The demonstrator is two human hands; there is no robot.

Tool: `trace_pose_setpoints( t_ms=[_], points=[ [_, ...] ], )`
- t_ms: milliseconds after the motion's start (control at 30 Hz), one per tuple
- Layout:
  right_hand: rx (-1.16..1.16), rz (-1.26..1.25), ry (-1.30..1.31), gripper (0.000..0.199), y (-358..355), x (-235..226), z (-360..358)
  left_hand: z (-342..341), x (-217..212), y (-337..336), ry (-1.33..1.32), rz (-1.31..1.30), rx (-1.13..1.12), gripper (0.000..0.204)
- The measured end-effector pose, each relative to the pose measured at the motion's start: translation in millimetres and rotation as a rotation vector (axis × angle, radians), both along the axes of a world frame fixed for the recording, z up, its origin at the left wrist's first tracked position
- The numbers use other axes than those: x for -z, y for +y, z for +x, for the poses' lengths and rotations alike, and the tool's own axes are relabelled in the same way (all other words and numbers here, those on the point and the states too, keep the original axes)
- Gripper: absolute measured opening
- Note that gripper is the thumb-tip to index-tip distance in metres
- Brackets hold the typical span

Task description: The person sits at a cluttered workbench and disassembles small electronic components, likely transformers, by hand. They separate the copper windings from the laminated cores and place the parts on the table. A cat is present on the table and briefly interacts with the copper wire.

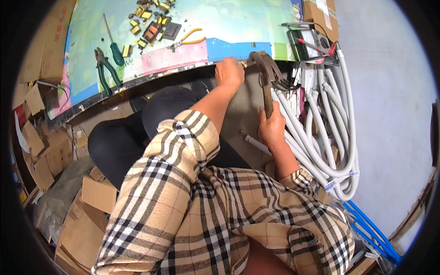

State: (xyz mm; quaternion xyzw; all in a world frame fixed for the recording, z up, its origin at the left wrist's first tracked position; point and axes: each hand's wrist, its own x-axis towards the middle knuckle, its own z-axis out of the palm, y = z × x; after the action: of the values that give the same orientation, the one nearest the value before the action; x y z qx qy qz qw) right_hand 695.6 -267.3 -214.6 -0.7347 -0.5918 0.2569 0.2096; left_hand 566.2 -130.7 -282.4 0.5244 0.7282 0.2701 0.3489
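**Pincers gripped at the worktop edge, coiled tubing close by**

Nearest the camera is the plaid shirt sleeve [183, 183] of the left arm, which reaches forward to the rim of the worktop [192, 27]. The left hand [229, 73] is closed there, knuckles up, its fingers curled over the worktop's front edge; whether they pinch anything small cannot be told. Just to the right of those fingers, the right hand [271, 128] is wrapped tight around the lower handles of a large rusty pair of pincers [265, 78], whose curved head rises to the worktop edge, almost touching the left hand.

Right of the right hand, touching or nearly touching it, hangs a big bundle of white tubing [327, 137], with blue tubing [371, 229] below it. If the pincers slip or swing outward, in my judgement they could catch a white loop, or the head could nip the left fingers, since the two are so close.

Beyond the left fingers, well apart on the worktop, lie green-handled pliers [105, 68], a green-handled screwdriver [113, 46], yellow-handled cutters [190, 39] and a scatter of small yellow and black parts [149, 25]. A hard jolt at the edge might shake those loose parts. Far left of both hands, torn cardboard [50, 151] is heaped on the floor.
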Motion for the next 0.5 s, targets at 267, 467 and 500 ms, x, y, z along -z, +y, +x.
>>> trace_pose_setpoints(
  t_ms=[267,467,500],
  points=[
    [0.022,0.167,0.059,0.023,10,-19,-13,-4,-13,16,-0.03,-0.033,-0.048,0.018],
    [0.031,0.063,-0.024,0.02,8,-1,-14,-9,-3,5,0.007,-0.061,-0.025,0.018],
    [0.043,0.032,0.02,0.019,21,-5,-15,-12,-3,13,-0.005,-0.016,-0.033,0.017]
  ],
)
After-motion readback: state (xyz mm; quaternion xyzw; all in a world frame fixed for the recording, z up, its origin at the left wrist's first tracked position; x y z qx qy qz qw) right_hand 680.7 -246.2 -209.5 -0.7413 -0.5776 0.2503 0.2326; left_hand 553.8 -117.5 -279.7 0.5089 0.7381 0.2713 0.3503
